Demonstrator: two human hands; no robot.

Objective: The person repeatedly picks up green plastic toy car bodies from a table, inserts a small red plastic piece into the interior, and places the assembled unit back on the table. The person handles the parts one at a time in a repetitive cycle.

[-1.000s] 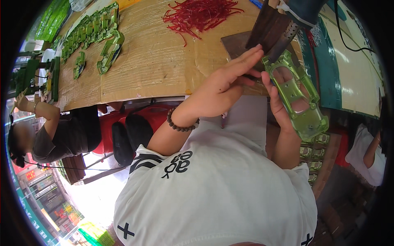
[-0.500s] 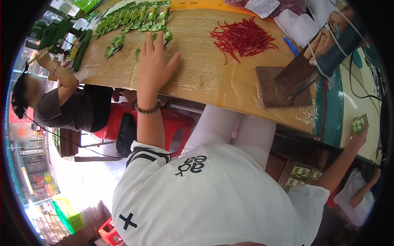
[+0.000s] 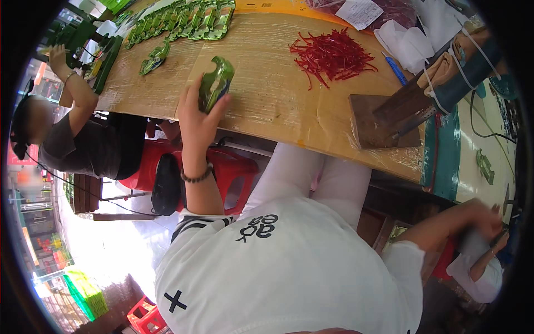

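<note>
Above the cardboard-covered table, my left hand (image 3: 198, 114) grips a glossy green frame-like part (image 3: 218, 83) with a cut-out, its thumb on one side and fingers on the other. A second such part (image 3: 154, 58) lies on the cardboard to the left of it, and a row of several green parts (image 3: 189, 21) lines the far edge. My right hand (image 3: 483, 218) is stretched out to the far right beside the white worktop and smeared by motion, so its fingers cannot be made out. Another green part (image 3: 485, 166) lies on that worktop beyond it.
A pile of thin red strips (image 3: 334, 54) lies on the table, near a blue pen (image 3: 396, 70). A metal stand (image 3: 386, 122) with strapped tubes rises at the right. Green machines and another person (image 3: 83, 136) are at the left; someone else (image 3: 475, 273) is at lower right.
My left hand has picked up a green part and drawn it nearer. My right hand has let go of its green part, now on the white worktop, and moved down toward me.
</note>
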